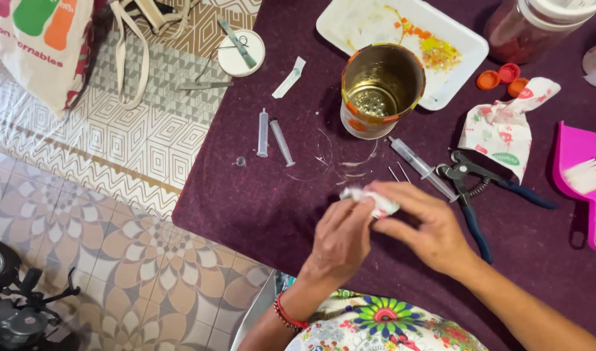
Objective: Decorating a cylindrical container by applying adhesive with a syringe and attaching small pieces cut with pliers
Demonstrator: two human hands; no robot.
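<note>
Patterned floor tiles run along one side of a desk (259, 208) covered in dark purple cloth, and an open tin can (380, 90) with orange and yellow paint marks serves as the landmark near its middle. Just below the can, toward the person, both hands meet over a small crumpled white packet (374, 201) with red print. The left hand (340, 240), a red bead bracelet at its wrist, has its fingers pinched together on the packet's near end; the right hand (428, 227) has its fingers clamped on the other end. The packet's long axis lies roughly across the view, from one hand to the other, tilting slightly downward toward the right hand. The step in hand looks like tearing or unwrapping the packet, and the next move would seem to call for a firm opposing pull or twist from the two grips. Left of the can lie two clear syringes (272, 138) side by side; below and right of it lies another syringe (421, 166), with blue-handled pliers (470, 192) touching it. Behind the can sits a paint-smeared white tray (356, 26).
</note>
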